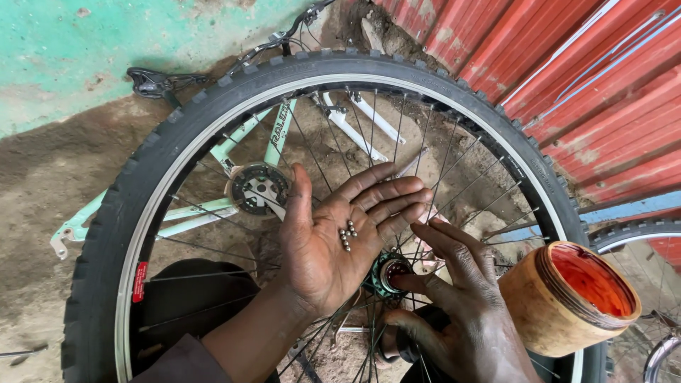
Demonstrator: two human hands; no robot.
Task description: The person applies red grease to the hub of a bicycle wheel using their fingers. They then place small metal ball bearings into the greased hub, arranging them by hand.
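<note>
Ball bearings (pixel 347 235), small and steel-grey, lie loose in the flat, upturned palm of the left hand (pixel 340 237), its fingers spread and gripping nothing. The right hand (pixel 454 298) reaches into the wheel hub (pixel 389 273), fingertips touching its open cup; whether they pinch anything cannot be told. The bicycle wheel (pixel 128 213) still wears its tyre. A tub of red grease (pixel 578 294) sits just beside the right hand. With the bearings out of the hub, the job looks about midway.
</note>
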